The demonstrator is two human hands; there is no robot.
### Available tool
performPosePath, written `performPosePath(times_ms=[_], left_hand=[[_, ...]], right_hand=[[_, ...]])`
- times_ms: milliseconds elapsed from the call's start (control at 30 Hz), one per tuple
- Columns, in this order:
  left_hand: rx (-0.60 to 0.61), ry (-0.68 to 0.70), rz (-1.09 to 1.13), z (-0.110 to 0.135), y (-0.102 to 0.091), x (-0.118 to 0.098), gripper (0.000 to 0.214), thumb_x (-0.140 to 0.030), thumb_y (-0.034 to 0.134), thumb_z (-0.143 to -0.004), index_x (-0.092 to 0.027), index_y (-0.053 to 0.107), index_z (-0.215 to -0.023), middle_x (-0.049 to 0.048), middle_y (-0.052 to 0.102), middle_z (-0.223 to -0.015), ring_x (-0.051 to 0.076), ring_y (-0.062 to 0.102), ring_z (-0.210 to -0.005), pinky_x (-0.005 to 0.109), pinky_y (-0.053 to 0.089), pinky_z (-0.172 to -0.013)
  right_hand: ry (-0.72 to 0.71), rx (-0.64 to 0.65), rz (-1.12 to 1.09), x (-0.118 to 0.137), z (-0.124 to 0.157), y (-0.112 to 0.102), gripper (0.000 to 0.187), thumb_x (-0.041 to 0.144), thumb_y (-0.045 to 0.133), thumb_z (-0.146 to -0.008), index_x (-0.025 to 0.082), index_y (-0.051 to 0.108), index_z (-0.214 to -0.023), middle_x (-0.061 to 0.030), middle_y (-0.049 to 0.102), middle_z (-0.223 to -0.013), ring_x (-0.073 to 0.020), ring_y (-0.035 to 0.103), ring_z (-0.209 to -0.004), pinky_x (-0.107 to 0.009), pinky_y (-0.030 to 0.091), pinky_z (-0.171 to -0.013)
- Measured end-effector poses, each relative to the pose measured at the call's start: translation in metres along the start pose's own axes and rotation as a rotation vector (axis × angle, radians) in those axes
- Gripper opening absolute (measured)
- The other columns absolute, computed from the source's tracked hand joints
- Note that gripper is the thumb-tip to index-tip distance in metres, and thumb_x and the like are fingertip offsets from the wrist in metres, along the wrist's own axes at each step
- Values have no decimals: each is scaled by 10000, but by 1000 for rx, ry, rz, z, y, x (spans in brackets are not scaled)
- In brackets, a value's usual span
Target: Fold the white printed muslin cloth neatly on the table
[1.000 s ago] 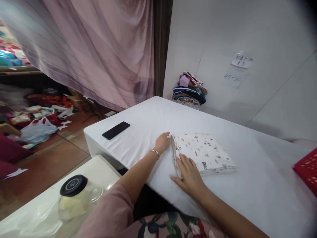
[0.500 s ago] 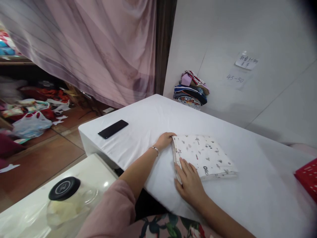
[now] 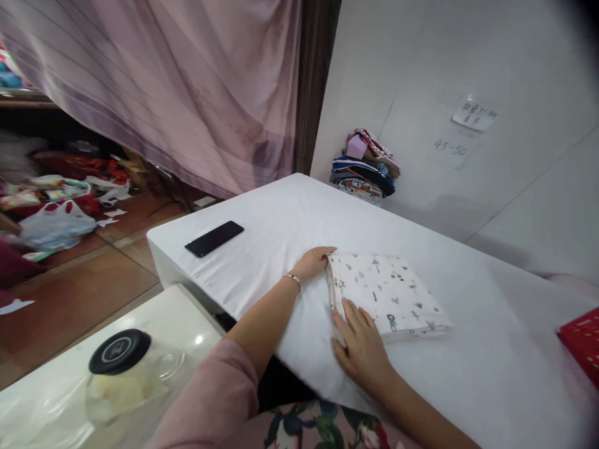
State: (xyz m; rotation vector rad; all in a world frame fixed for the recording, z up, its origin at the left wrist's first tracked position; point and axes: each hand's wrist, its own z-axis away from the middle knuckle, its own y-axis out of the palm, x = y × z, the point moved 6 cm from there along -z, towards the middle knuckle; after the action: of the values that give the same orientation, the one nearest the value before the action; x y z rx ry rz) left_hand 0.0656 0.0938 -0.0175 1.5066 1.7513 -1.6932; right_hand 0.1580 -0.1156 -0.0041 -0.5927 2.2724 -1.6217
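A folded white cloth printed with small grey plant and animal figures lies on the white-covered table. My left hand, a bracelet at its wrist, is closed on the cloth's far left corner, its fingertips partly hidden. Along the near left edge rests my right hand. Its fingers are apart, some on top of the cloth and the others against its side, with the thumb just off the edge. Several fabric layers show along the cloth's left side.
A black phone lies on the table's left part. A black-lidded clear jar stands on a pale surface at lower left. Folded clothes are stacked by the wall. A red object sits at the right edge; a pink curtain hangs behind.
The view has shifted slightly. Both hands stay at the same places on the cloth, which looks nearly unchanged.
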Motion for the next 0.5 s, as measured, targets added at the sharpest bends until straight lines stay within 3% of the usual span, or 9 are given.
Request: performPosePath(times_ms=[167,400,500], left_hand=[[18,21,-199,4,-9,-9,451,-55,419,-725,-291,677,-1010,-47,684,-1015,147,566,-998,267,407,-923],[8,-57,-362,36,-14,-22,353,-92,469,-732,-260,667,-971,-12,688,-979,179,572,-951,319,393,-892],[5,-62,-387,44,-9,-27,331,-120,478,-750,-244,647,-1006,10,683,-965,186,580,-924,341,396,-887]], right_hand=[[-33,-8,39,-9,3,-1,473,156,474,-784,127,512,-1255,-196,385,-1390,-315,352,-1277,-479,339,-989],[-119,51,117,-90,35,-11,496,82,396,-820,216,485,-1290,-96,450,-1370,-221,398,-1263,-444,321,-1015],[-87,34,97,-104,44,-13,494,73,375,-830,231,485,-1285,-78,438,-1382,-212,377,-1280,-449,306,-1032]])
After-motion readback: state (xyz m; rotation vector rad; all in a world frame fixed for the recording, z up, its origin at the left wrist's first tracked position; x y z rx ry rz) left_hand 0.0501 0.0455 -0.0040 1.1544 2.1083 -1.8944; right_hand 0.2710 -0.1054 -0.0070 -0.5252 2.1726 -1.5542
